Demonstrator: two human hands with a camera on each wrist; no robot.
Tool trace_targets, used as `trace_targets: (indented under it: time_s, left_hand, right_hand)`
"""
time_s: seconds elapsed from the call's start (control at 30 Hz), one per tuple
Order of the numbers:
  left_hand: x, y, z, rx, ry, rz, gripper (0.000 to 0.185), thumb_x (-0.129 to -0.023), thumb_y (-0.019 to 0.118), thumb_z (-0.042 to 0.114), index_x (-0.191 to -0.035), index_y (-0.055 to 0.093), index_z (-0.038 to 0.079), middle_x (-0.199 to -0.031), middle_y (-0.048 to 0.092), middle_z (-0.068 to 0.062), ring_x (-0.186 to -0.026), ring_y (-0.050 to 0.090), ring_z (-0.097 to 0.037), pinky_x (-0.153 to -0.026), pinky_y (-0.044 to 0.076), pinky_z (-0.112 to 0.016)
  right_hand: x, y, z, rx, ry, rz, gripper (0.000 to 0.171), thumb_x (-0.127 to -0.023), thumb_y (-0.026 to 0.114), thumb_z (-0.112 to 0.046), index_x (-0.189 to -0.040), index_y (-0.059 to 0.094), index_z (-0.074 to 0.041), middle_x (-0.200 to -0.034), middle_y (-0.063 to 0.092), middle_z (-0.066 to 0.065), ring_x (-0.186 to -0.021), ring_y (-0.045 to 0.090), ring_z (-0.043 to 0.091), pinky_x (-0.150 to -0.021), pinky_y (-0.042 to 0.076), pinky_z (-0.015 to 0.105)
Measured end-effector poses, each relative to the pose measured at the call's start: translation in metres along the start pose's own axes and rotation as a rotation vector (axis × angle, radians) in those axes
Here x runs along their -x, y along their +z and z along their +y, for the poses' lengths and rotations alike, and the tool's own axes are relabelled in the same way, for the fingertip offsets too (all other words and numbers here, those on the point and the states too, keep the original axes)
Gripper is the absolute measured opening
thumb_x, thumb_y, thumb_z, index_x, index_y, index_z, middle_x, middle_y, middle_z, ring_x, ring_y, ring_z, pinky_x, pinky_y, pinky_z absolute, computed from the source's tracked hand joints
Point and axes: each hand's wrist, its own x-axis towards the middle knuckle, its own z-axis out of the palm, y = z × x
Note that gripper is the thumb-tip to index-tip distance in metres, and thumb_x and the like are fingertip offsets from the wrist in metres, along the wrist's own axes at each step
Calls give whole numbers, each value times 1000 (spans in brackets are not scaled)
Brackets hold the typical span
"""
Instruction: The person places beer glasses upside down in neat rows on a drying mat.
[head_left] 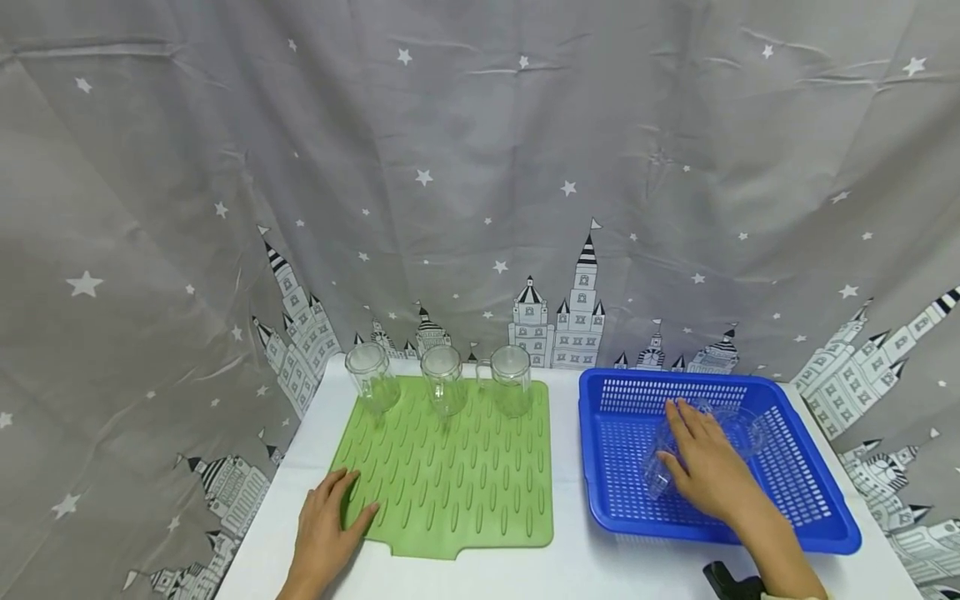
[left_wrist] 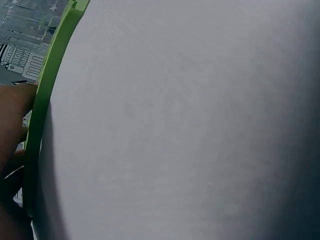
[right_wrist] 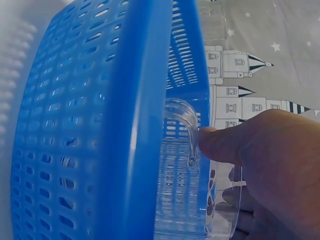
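Three clear glass mugs stand in a row along the back of a green ridged drying mat (head_left: 480, 500): a left mug (head_left: 372, 379), a middle mug (head_left: 444, 383) and a right mug (head_left: 511, 383), whose handle points left. My left hand (head_left: 324, 525) rests at the mat's front left edge, thumb and fingers spread. Clear glass mugs (head_left: 738, 429) lie in a blue perforated basket (head_left: 622, 525) on the right. Over them, my right hand (head_left: 708, 467) reaches in with fingers extended. In the right wrist view, its thumb (right_wrist: 212, 142) is right by a curved mug handle (right_wrist: 187, 120).
A white table (head_left: 570, 567) lies under mat and basket. Behind it hangs a grey curtain (head_left: 480, 167) with stars and castles. The basket's raised rim surrounds the mugs inside. A black strap-like item (head_left: 731, 583) is by the right wrist.
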Motion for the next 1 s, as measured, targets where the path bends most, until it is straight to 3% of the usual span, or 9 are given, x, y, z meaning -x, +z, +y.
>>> trace_targets:
  time_s: [0.2,0.47,0.7,1.0]
  left_hand:
    - [4,-1,-4,-20,9,-22,67,-97,81,32,-151,55,3,-158,47,-28,-144,44,-54,-122,26,-78]
    - [5,-3,-3,-10,-4,-84,68,-100,78,34,-153,52,3,-160,43,-29,-149,39,-57,-124,22,-80]
    - [2,-3,-3,20,13,-100,68,-100,77,33,-155,49,4,-161,41,-28,-150,38,-57,-123,21,-80]
    - [5,-4,-6,30,33,-69,68,-99,79,32,-155,51,4,-160,44,-27,-148,41,-56,-121,24,-81]
  right_hand:
    - [-1,-1,2,-7,-12,-8,77,-105,69,-28,-162,34,10,-168,34,38,-156,34,57,-129,30,71]
    - [6,-3,8,-69,-8,-37,87,-104,69,-33,-166,26,10,-173,26,35,-159,28,56,-136,18,66]
    - [10,-8,16,-101,13,-35,84,-99,76,-30,-164,35,2,-163,40,35,-150,33,66,-119,32,82]
    - [5,-12,21,-56,-6,-23,79,-95,82,-40,-158,50,-5,-153,53,36,-142,43,68,-111,38,86]
